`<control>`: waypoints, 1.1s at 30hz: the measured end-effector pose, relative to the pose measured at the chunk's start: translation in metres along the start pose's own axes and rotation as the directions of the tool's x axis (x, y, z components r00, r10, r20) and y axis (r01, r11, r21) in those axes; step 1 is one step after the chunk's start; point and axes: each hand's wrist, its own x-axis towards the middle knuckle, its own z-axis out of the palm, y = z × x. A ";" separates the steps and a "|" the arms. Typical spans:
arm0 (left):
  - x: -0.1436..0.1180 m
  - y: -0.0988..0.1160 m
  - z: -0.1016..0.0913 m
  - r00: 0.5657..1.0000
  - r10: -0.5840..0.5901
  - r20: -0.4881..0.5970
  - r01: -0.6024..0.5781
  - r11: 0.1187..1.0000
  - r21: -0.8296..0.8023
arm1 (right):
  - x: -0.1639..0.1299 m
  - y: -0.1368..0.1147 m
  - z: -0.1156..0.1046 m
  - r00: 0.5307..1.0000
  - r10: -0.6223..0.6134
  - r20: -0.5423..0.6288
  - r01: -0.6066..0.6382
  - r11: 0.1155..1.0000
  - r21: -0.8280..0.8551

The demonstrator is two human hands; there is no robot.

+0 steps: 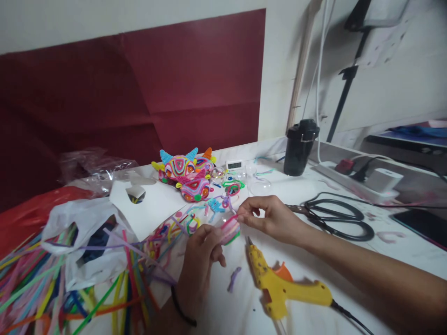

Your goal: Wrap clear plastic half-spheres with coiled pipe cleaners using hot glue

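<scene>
In the middle of the head view, my left hand [204, 246] is closed on a small pipe-cleaner craft piece [230, 229] in pink, white and green bands. My right hand [267, 216] pinches a pink pipe cleaner [234, 217] at the top edge of that piece. Just below my right hand lies a yellow hot glue gun [279, 281] on its side, its nozzle pointing toward my hands. A short purple pipe-cleaner scrap [233, 279] rests on the table near the glue gun. My left fingers cover part of the craft piece.
Loose pipe cleaners [35, 279] and a white plastic bag [94, 265] crowd the left. Finished colourful figures [185, 174] stand at the back beside a small digital clock [234, 165]. Black-handled scissors [335, 216], a black cup [301, 149] and a power strip [356, 179] are on the right.
</scene>
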 end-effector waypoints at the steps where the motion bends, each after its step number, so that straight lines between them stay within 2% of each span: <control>1: -0.001 0.000 0.000 1.000 0.000 0.001 0.000 1.000 -0.015 | 0.000 0.000 0.001 1.000 0.000 0.000 0.000 1.000 -0.003; 8: -0.003 0.001 0.000 0.999 0.023 0.025 -0.021 0.997 -0.077 | -0.001 -0.002 0.002 0.999 -0.017 -0.027 0.016 0.998 -0.053; 24: 0.001 -0.003 -0.003 1.000 0.010 0.014 -0.011 0.999 0.035 | -0.004 -0.009 -0.004 0.990 -0.138 -0.016 0.134 0.981 -0.141; 28: 0.001 -0.003 -0.003 1.000 0.009 -0.016 -0.008 0.999 0.044 | -0.003 -0.008 -0.003 0.996 -0.085 -0.025 0.082 0.991 -0.104; 33: 0.002 -0.001 -0.001 0.999 -0.007 -0.054 0.010 0.999 0.052 | -0.001 -0.003 0.001 0.998 0.060 -0.016 -0.059 0.995 0.076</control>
